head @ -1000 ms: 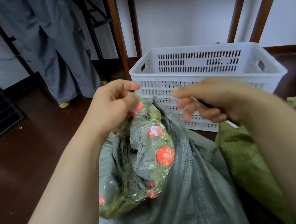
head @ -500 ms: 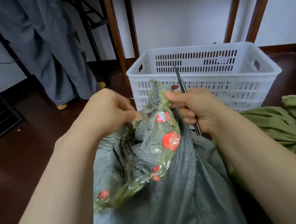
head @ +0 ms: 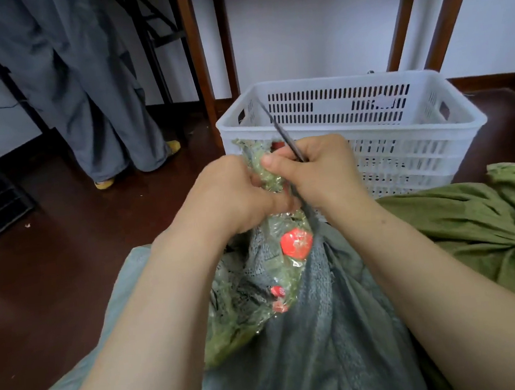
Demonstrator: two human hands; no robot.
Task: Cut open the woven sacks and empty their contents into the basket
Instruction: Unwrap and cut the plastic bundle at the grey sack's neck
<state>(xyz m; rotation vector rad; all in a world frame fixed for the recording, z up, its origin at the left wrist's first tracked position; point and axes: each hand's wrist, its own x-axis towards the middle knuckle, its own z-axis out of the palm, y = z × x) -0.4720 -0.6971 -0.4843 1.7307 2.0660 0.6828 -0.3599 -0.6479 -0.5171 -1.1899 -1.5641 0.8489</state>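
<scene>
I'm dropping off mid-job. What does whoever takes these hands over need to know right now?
Left hand: grip on the neck of the clear plastic bag.
Right hand: holds the thin dark blade, tip up, thumb pinching that neck.
Bag sticks out of the opened grey sack; white basket just beyond; green sack tied, at right.
Done: grey sack opened. Left: bag into basket, then green sack.
</scene>
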